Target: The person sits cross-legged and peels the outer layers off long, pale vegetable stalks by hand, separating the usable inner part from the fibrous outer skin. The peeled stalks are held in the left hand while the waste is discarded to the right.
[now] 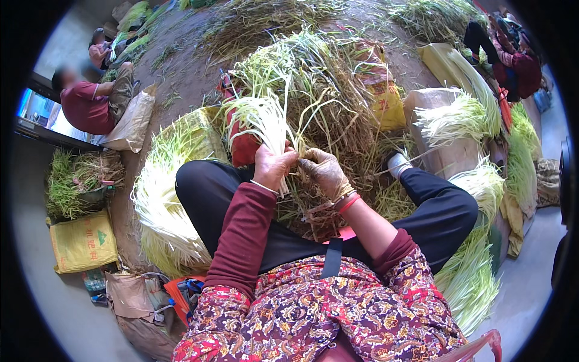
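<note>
My left hand (272,166), bare, is closed around a bundle of long pale stalks (268,124), which look like blanched garlic shoots or chives. Their leafy tops fan out away from me, and the white lower ends stick out below the fist. Touching it from the right is my right hand (326,174) in a thin soiled glove, thumb and fingers pinching a yellowed leaf (299,139) beside the bundle. What lies inside the pinch is partly hidden. Just beyond both hands rises a large heap of untrimmed stalks (289,68) with dry brown matter (337,122).
Sorted pale stalks lie at my left knee (158,194), on a wrapped block (448,145) to the right, and along my right side (470,276). A yellow sack (83,242) sits at left. Seated people work at far left (88,106) and far right (518,68).
</note>
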`<state>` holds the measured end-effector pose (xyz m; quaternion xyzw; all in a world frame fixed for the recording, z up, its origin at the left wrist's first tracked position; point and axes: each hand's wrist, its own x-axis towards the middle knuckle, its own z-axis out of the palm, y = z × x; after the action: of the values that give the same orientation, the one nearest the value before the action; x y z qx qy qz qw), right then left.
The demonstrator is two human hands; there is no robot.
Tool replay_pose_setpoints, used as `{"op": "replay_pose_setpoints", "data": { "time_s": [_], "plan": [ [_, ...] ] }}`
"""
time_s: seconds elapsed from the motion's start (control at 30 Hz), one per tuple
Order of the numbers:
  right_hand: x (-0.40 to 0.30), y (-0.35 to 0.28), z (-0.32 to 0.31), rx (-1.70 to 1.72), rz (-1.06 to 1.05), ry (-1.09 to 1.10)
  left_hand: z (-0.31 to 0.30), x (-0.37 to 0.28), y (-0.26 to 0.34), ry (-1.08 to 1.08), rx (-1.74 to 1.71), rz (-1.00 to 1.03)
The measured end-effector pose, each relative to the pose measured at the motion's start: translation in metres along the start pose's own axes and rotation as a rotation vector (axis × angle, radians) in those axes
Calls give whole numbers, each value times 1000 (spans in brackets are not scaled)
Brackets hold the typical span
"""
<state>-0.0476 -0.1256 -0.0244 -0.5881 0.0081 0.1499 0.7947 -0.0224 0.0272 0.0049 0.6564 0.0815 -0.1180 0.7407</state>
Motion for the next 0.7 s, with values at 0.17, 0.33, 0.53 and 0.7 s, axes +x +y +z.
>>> {"op": "replay_pose_setpoints", "data": {
  "time_s": [0.17, 0.33, 0.53, 0.7],
  "plan": [
    [2, 10, 1, 229, 76, 32, 3, 0, 0, 15, -72, 2],
    [10, 49, -22, -355, -25, 126, 9, -2, 3, 60, -242, 33],
    [-10, 88, -67, -1262, 234, 182, -7, -7, 34, 106, -499, 83],
    [-14, 114, -105, -1518, 421, 73, -44, -5, 60, 95, -615, 148]
  ]
}}
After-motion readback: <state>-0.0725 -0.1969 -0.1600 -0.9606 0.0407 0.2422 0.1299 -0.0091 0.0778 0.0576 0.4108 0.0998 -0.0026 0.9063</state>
